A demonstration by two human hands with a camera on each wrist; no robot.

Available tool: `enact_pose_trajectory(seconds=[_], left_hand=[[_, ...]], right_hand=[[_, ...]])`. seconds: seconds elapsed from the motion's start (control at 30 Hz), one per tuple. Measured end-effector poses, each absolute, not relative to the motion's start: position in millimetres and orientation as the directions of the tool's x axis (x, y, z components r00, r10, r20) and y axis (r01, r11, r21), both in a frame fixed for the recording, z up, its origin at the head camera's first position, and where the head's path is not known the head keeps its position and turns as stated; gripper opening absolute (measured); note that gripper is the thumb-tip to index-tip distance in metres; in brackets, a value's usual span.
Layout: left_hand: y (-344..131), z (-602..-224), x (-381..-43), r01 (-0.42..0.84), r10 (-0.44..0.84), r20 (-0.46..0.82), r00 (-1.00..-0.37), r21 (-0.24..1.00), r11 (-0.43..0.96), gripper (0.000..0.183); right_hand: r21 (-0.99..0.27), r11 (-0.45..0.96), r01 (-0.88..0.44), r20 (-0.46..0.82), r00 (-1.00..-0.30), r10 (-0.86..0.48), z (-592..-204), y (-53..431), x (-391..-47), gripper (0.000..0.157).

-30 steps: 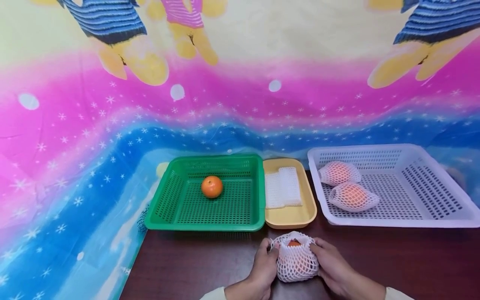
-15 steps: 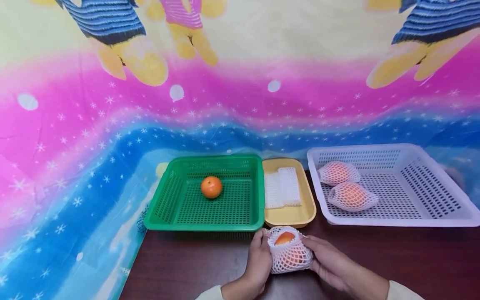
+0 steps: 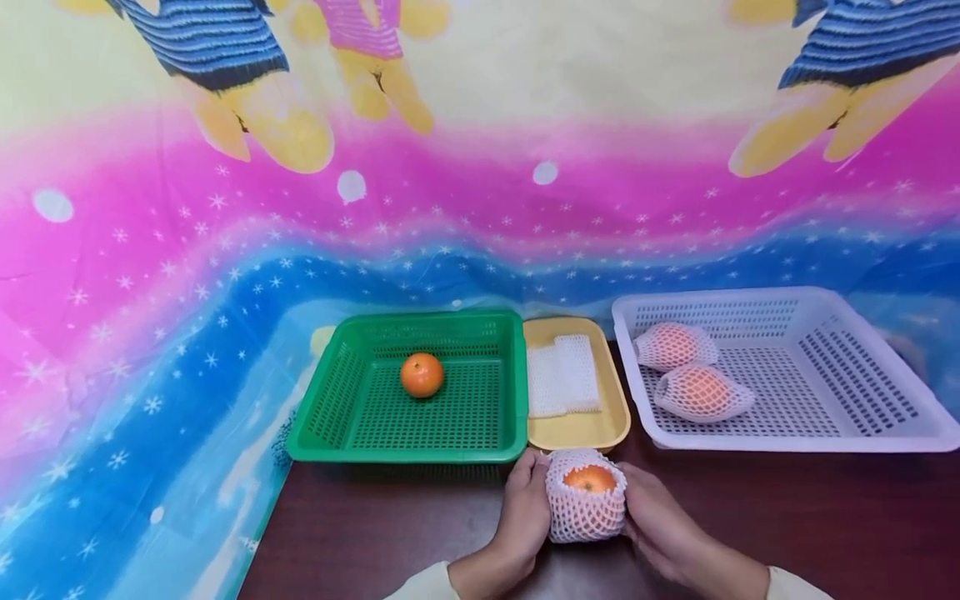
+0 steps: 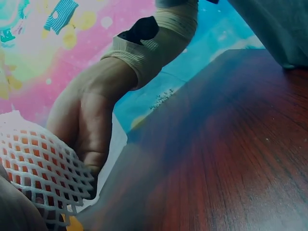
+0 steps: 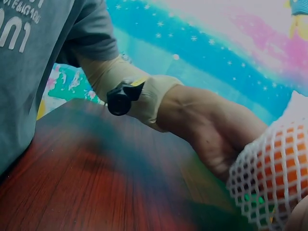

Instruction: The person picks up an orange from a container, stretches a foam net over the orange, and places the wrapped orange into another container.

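Head view: orange (image 3: 590, 478) inside a white foam net (image 3: 588, 525), held at the near side of the table (image 3: 375, 517).
Orange, position: directly between the two hands, rightward of the left fingers and leftward of the right; I judge neither hand nearer.
Net mouth: faces up, tipped slightly toward my camera; fruit's top bare within the rim, mesh round its sides.
Long axis: none I can make out; round fruit, rounded net.
Left hand (image 3: 525, 504): fingers bent, gripping the net's left side.
Right hand (image 3: 660, 517): fingers bent, gripping the right side; most fingertips of both hands hidden from me.
Net base: I cannot tell whether it touches the table.
Yellow tray (image 3: 577, 429): just beyond the held net; contains flat white netting (image 3: 576, 375).
Green basket (image 3: 405, 456): beyond and left; one loose orange (image 3: 422, 375).
White basket (image 3: 810, 443): beyond and right; two wrapped oranges (image 3: 705, 393), side by side.
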State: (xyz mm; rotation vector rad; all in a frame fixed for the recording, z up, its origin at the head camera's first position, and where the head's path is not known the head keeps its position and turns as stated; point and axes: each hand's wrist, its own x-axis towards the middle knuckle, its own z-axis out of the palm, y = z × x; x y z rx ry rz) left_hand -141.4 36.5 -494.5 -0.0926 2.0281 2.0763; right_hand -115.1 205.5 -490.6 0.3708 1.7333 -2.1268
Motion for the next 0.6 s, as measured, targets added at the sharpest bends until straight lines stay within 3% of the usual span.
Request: enact_pose_trajectory(seconds=[0.2, 0.4, 0.6], left_hand=[[40.2, -494.6, -141.2, -0.208, 0.098, -0.201, -0.975, 0.976, -0.069, 0.022], [42.9, -495.8, -138.3, -0.200, 0.084, -0.188, -0.979, 0.965, -0.172, 0.020], [46.4, -497.2, -142.6, -0.186, 0.027, -0.184, -0.983, 0.965, -0.184, 0.013]], right_hand=[[-0.887, -0.195, 0.419, -0.440, -0.895, 0.077, -486.3, 189.8, -118.9, 0.046], [-0.848, -0.352, 0.395, -0.437, -0.899, 0.043, -490.6, 182.5, -119.6, 0.044], [-0.877, -0.323, 0.354, -0.390, -0.919, 0.050, -489.5, 182.1, -124.0, 0.043]])
